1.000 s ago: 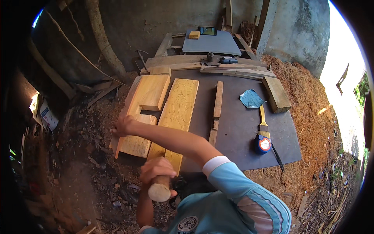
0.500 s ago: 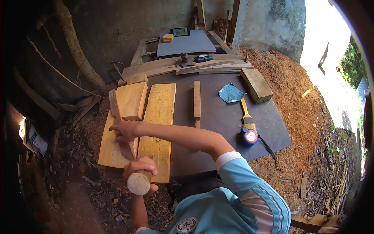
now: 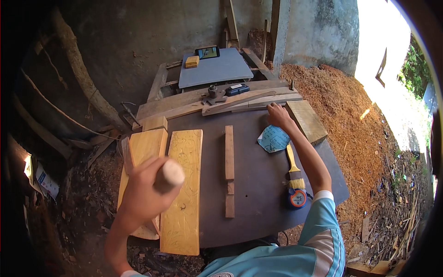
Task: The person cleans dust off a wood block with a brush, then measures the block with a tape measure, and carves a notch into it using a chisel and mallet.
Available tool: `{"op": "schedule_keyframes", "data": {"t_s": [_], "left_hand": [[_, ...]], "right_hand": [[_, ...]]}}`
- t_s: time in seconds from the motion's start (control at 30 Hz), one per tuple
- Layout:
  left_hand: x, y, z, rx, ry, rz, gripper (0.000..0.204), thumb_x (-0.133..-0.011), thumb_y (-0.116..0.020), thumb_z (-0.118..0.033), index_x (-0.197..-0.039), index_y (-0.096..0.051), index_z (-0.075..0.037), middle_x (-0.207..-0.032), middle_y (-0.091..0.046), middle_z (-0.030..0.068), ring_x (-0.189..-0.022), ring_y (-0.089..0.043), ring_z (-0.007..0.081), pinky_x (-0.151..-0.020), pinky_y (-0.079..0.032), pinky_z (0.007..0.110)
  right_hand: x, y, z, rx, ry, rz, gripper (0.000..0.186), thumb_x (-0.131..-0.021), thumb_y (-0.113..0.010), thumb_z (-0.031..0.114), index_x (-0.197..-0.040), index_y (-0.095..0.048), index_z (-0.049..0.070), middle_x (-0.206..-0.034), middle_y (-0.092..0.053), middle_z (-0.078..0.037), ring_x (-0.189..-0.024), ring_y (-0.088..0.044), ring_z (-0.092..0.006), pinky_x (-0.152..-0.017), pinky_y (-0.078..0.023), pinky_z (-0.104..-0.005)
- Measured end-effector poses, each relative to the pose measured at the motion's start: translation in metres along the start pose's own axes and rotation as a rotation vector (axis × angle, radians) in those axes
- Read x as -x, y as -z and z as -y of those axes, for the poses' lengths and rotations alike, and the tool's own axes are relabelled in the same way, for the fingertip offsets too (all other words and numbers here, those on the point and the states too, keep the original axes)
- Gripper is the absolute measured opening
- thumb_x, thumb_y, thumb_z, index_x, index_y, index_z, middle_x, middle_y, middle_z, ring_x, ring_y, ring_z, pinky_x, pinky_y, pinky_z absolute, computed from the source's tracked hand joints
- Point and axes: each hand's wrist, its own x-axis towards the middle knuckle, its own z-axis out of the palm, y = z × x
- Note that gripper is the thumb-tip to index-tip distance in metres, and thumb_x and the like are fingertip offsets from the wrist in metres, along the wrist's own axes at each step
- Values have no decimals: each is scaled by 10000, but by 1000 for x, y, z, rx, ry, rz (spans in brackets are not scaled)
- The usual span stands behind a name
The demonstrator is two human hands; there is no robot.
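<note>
My left hand (image 3: pixel 150 189) is wrapped round a thick round wooden piece (image 3: pixel 171 173), its pale end facing up. It is held over the stacked yellowish boards at the left of the table, hiding part of them. A thin brown wood strip (image 3: pixel 126 154) leans beside the thick yellow block (image 3: pixel 148 145). Next to it lies a long yellow board (image 3: pixel 182 194) with pencil-like carved lines. Out at the far right, my right hand (image 3: pixel 279 116) has its fingers curled together, just beyond a crumpled blue sheet (image 3: pixel 273 139) and beside a thick wood block (image 3: pixel 306 121). What its fingers hold, if anything, is hidden.
A narrow notched wood stick (image 3: pixel 229 152) lies mid-table. Right of it are a yellow-handled brush (image 3: pixel 292 159) and a blue tape measure (image 3: pixel 297 198). Behind stand metal parts (image 3: pixel 213 94), a dark blue case (image 3: pixel 237 89) and a phone (image 3: pixel 207 52). Sawdust (image 3: pixel 341 111) is heaped at right.
My right hand has left the brown strip on the left and swung to the far right of the table. My left hand has risen, still holding the round wooden piece. The view has shifted.
</note>
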Motion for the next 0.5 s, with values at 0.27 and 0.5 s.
{"op": "schedule_keyframes", "data": {"t_s": [0.27, 0.5], "left_hand": [[-250, -145, 103, -356, 78, 416, 573, -656, -704, -284, -1172, -560, -81, -1124, -570, 172, -1045, -553, 313, -873, -464, 400], [-305, -215, 117, -470, 61, 467, 448, -565, -734, -230, -932, -653, 12, -997, -628, 209, -959, -607, 321, -811, -491, 405]], "right_hand": [[-12, -27, 15, -48, 34, -137, 547, -663, -622, 175, -1165, -457, 31, -1108, -472, -173, -1073, -491, -332, -848, -448, -452], [-17, -11, -12, -149, 60, -67, 598, -614, -677, 200, -1163, -477, 73, -1124, -470, -170, -1137, -432, -336, -963, -365, -429]]}}
